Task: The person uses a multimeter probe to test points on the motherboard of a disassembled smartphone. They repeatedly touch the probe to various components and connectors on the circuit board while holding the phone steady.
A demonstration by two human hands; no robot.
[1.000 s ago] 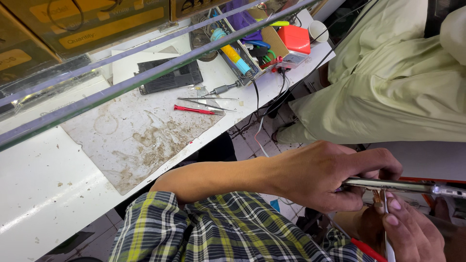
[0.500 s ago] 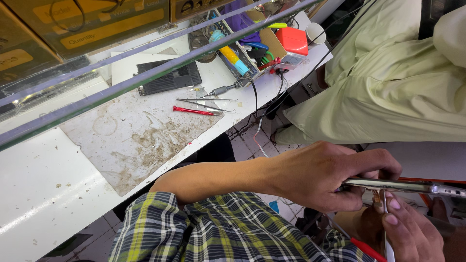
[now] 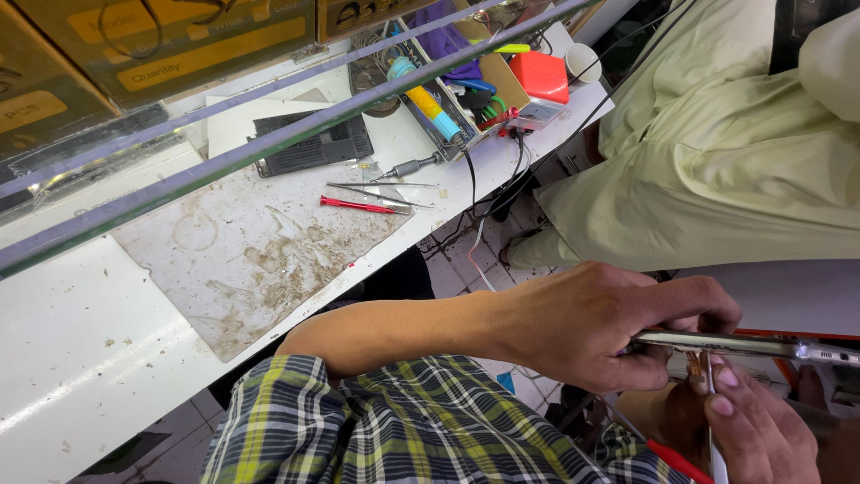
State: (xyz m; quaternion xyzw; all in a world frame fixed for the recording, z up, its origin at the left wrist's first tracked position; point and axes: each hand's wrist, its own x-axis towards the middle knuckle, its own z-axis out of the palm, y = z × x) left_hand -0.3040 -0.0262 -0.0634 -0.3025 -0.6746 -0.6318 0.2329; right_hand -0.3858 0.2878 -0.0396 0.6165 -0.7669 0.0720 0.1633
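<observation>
Lying edge-on, phone (image 3: 743,345) in left hand (image 3: 591,327), rightward

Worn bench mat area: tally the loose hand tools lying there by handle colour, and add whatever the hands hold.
Red-handled screwdriver: 1
Grey-handled screwdriver: 1
Metal tweezers: 1
Thin metal-edged device, held edge-on by the left hand: 1
Thin metal tool in the right hand: 1
Total: 5

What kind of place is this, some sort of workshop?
Probably a small electronics repair stall. A stained work mat on the white bench holds a red screwdriver and tweezers, and a soldering iron sits in a tool tray. The left hand grips a thin metal-edged device.
</observation>
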